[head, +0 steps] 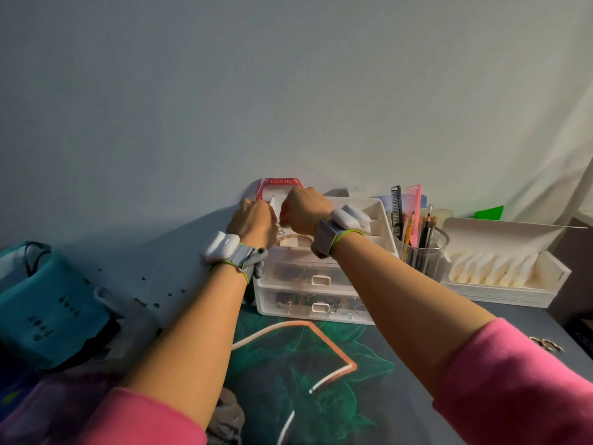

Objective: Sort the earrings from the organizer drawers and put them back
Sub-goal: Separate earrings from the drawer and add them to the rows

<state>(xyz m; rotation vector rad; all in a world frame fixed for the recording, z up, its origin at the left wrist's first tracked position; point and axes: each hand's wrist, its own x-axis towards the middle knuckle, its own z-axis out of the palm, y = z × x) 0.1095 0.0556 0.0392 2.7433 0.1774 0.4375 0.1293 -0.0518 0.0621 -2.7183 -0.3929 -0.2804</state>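
Close together: left hand (255,221), right hand (305,210)

Only one camera is at work here, worn on the person's head, so the view starts from eye height and looks forward and down along both outstretched forearms. It faces the plain wall (288,91), which fills the whole upper half, and the wide lens bows the edges. The pink sleeves (513,380) at the bottom corners sit closest to the lens. The left hand (253,223) and right hand (305,209) are at arm's reach near the centre, seen from behind, fingers hidden. Just below them stands the drawer organizer (316,284), its front facing the camera. A teal bag (41,303) marks the left edge, a white box (500,298) the right.
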